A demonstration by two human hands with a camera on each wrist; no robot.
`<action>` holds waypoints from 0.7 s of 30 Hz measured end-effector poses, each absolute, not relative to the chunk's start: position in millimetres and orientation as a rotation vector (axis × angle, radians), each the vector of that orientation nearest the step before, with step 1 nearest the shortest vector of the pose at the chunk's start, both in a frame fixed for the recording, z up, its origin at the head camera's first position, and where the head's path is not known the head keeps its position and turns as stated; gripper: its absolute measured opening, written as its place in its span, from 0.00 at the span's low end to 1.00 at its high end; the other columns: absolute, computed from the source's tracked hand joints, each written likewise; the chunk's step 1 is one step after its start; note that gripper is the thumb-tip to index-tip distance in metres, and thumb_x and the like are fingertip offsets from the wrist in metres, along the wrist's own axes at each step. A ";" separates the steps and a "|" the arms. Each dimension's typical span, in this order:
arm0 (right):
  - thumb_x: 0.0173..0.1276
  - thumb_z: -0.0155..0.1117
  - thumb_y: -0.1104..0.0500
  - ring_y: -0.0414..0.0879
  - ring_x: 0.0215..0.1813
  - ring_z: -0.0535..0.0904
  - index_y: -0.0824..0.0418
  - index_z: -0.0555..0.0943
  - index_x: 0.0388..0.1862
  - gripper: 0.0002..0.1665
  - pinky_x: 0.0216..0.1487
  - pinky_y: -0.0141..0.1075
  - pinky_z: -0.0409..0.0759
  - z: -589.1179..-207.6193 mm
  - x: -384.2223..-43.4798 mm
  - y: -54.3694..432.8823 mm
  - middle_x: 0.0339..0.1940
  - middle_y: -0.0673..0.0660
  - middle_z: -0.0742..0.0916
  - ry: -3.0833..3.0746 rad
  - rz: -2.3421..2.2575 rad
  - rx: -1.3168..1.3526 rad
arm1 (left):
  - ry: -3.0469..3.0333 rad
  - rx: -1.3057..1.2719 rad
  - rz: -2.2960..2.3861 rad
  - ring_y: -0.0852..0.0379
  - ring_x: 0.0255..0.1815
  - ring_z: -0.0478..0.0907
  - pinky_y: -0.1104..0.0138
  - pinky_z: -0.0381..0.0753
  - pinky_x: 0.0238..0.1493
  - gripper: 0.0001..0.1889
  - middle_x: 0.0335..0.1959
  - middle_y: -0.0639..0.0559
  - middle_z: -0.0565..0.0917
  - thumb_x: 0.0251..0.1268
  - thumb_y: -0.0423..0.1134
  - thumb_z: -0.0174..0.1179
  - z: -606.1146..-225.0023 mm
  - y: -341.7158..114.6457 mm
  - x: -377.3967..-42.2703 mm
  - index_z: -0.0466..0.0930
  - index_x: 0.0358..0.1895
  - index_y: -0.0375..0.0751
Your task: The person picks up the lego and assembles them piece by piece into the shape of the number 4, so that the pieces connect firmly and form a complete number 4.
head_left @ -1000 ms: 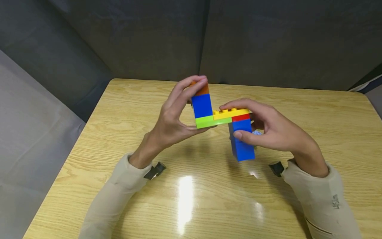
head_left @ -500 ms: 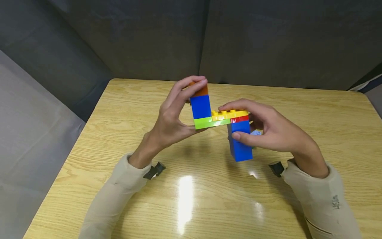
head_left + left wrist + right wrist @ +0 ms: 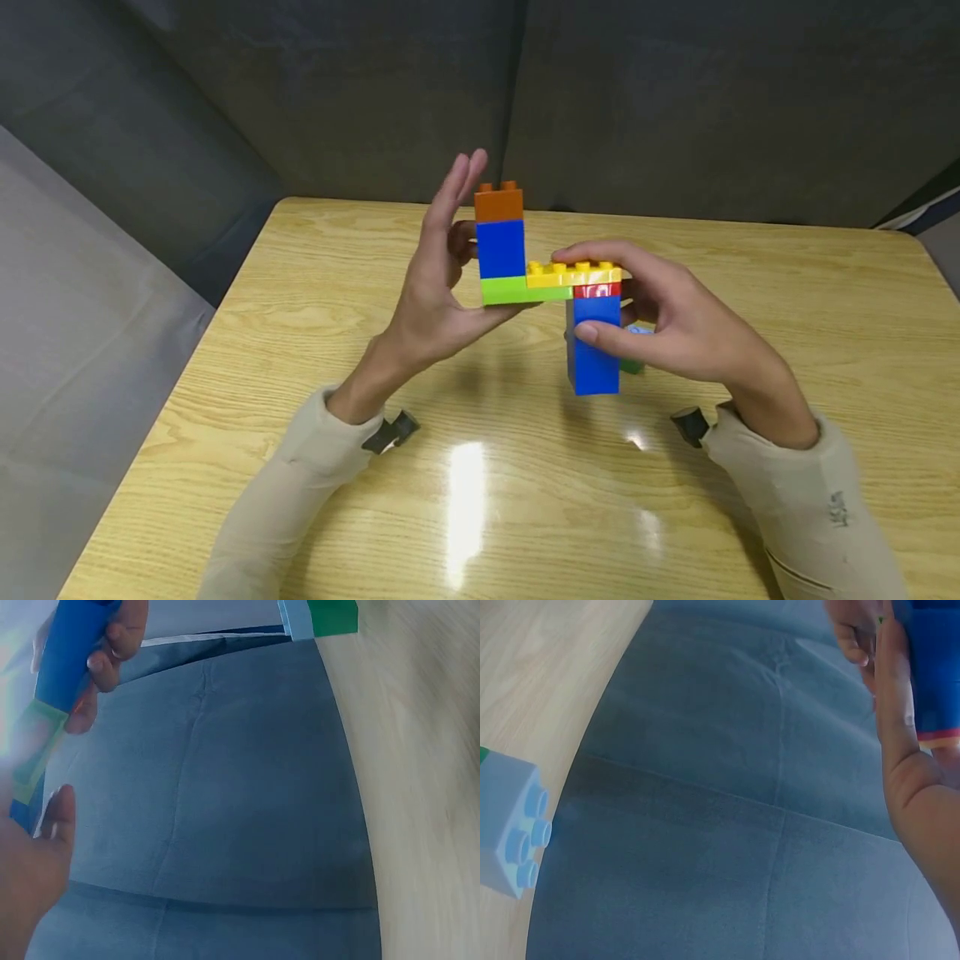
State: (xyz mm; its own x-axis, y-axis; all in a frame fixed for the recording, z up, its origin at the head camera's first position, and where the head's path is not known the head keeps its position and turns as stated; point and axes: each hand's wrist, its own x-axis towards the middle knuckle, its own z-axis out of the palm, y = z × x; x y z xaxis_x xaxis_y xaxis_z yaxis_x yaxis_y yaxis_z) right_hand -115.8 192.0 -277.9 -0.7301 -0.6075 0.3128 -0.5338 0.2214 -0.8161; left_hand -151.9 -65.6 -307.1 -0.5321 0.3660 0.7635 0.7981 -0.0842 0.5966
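Note:
A joined toy brick build is held above the table in the head view. Its left column has an orange brick (image 3: 498,205) over a blue brick and a lime brick (image 3: 517,291). A yellow brick (image 3: 573,276) bridges to a red piece (image 3: 597,290) on tall blue bricks (image 3: 597,358). My right hand (image 3: 678,321) grips this side, thumb across the blue front and index finger along the yellow studs. My left hand (image 3: 431,287) has two fingers pointing straight up beside the orange brick, the thumb stretched along the lime underside, and other fingers bent behind the blue brick.
A light blue and green block stack stands on the wooden table (image 3: 315,350) behind my right hand; its green part (image 3: 334,616) shows in the left wrist view, its light blue studded brick (image 3: 510,825) in the right wrist view. A dark curtain (image 3: 637,108) hangs behind the table.
My left fingers have lifted off the orange brick and straightened, baring its studs. The build has levelled out, moving slightly up and left, and more of the green block behind it shows.

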 end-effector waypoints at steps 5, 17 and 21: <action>0.69 0.69 0.71 0.49 0.47 0.82 0.61 0.70 0.74 0.36 0.43 0.32 0.85 -277.5 -113.5 189.1 0.67 0.55 0.77 2.468 -1.578 -1.013 | -1.866 -1.061 -2.343 0.40 0.66 0.77 0.52 0.79 0.65 0.59 0.73 0.32 0.69 0.57 0.37 0.78 -304.8 -62.1 -143.9 0.42 0.83 0.36; 0.64 0.71 0.77 0.51 0.49 0.81 0.67 0.64 0.70 0.39 0.40 0.31 0.85 -280.6 -115.3 181.6 0.66 0.56 0.73 2.516 -1.609 -0.995 | -1.999 -0.649 -2.674 0.44 0.52 0.84 0.54 0.83 0.60 0.19 0.57 0.38 0.82 0.73 0.23 0.57 -308.5 -50.3 -131.5 0.74 0.64 0.27; 0.63 0.72 0.77 0.56 0.48 0.81 0.66 0.59 0.71 0.43 0.40 0.33 0.86 -281.5 -115.9 180.1 0.68 0.58 0.70 2.512 -1.589 -0.976 | -1.942 -0.625 -2.691 0.49 0.48 0.85 0.52 0.84 0.59 0.15 0.52 0.37 0.84 0.72 0.25 0.59 -311.4 -46.7 -130.3 0.76 0.59 0.27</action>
